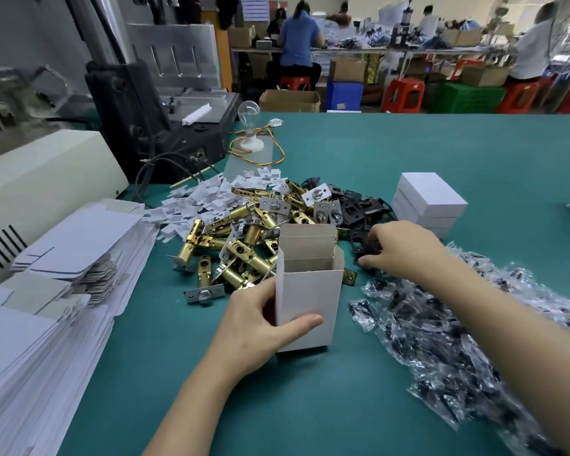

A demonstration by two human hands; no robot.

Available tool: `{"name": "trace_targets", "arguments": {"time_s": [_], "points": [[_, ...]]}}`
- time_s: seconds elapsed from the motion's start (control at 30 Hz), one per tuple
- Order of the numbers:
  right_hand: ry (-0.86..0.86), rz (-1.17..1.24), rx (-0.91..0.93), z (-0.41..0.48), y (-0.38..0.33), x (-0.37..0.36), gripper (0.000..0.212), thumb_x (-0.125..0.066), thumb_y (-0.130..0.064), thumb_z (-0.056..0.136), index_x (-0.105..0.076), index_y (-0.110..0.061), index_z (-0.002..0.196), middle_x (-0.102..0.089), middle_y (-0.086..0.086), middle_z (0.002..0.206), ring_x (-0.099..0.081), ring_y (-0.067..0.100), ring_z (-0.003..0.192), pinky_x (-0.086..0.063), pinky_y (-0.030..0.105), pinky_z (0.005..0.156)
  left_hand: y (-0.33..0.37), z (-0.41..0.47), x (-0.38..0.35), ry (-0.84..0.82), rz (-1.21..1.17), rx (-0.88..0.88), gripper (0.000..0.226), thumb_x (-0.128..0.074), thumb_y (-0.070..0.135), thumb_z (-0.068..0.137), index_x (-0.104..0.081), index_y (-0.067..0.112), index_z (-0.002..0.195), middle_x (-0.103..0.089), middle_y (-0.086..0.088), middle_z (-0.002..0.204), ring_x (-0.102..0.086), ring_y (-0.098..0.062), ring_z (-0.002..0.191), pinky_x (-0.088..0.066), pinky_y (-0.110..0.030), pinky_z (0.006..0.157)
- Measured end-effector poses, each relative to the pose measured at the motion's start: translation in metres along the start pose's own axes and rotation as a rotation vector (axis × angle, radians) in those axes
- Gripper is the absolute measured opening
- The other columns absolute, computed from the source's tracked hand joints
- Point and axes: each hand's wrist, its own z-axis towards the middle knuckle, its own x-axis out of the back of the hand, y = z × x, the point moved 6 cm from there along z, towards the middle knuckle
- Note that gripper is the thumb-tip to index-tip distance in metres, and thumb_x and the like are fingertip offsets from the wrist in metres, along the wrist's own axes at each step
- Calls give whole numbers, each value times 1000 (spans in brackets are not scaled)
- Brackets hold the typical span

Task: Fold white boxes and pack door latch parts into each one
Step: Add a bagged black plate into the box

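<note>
My left hand (260, 319) grips an upright white box (310, 294) with its top flaps open, standing on the green table (310, 406). Something metallic shows dimly inside it. Behind the box lies a heap of brass door latches (234, 238). My right hand (399, 248) reaches into a pile of black strike plates (359, 212) and pinches one black plate. Two or three closed white boxes (428, 199) are stacked beyond that hand.
Flat unfolded box blanks (46, 307) are stacked at the left. Small white card inserts (204, 199) lie behind the latches. Clear bags of black screws (458, 340) spread at the right. A machine (152, 126) and a light bulb (249, 126) stand at the back.
</note>
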Motion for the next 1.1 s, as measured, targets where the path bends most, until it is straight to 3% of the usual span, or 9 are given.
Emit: {"name": "trace_targets", "arguments": {"time_s": [0.13,0.27,0.37,0.6,0.77,0.9,1.0,1.1], "points": [[43,25,-28,6,3,-9,39,-68,-51,93,-57,-16,107,-67,3,106,-62,26,98,-52,35,73,-2,0,0,8,4,4,44,-86,62,71,-69,60,111,-76,25,112,-72,-1,105,-58,-15,80],[109,106,3,1,4,-8,20,-73,-40,93,-64,-22,94,-70,-1,100,-63,23,96,-48,32,71,-4,0,0,7,22,19,48,-85,63,70,-68,51,113,-75,27,110,-72,1,103,-57,-14,77],[106,131,30,1,2,-7,18,-71,-38,95,-69,-20,92,-72,0,96,-65,23,93,-51,33,73,-6,0,0,2,30,24,48,-84,65,70,-68,51,113,-75,27,110,-71,0,104,-58,-16,78],[-8,88,183,4,-12,-6,11,-71,-36,95,-71,-26,100,-66,-11,91,-60,14,84,-48,28,71,-3,0,0,-1,32,13,43,-84,65,70,-65,68,109,-74,27,112,-71,0,105,-59,-17,80],[9,143,232,-1,-16,-4,19,-78,-29,89,-72,-29,107,-67,-11,92,-64,14,86,-48,27,68,-5,0,0,-3,29,15,45,-84,65,71,-68,57,112,-75,25,112,-72,-2,105,-59,-18,80],[-24,101,281,-5,-23,-6,22,-74,-35,89,-72,-30,111,-60,-12,89,-58,13,84,-51,30,72,-3,0,-1,-1,41,1,45,-83,69,70,-64,68,111,-74,27,112,-71,-1,105,-59,-17,80],[-32,87,278,-7,-23,-8,32,-78,-37,85,-63,-31,113,-57,-12,93,-55,14,87,-44,31,71,-4,0,0,0,46,-3,44,-83,67,71,-64,68,111,-74,27,112,-71,-1,105,-60,-18,81],[-37,196,233,-5,-18,-9,42,-82,-32,84,-56,-28,116,-59,-9,98,-58,17,89,-47,32,72,-6,0,0,-1,44,0,44,-84,65,71,-66,64,111,-75,25,112,-72,-2,105,-60,-20,82]]}}
